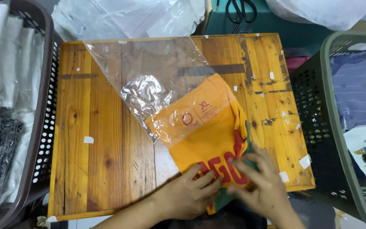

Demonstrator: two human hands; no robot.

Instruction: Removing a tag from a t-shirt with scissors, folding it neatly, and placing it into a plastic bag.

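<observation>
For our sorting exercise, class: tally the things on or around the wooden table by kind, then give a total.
Folded orange shirt: 1
Clear plastic bag: 1
Perforated baskets, brown and green: 2
Scissors: 1
Hands on the shirt, left hand and right hand: 2
Total: 7

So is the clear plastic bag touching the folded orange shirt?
Touching. The head view shows the clear plastic bag wrapped over the folded orange shirt's top end, its collar label showing through the plastic.
</observation>
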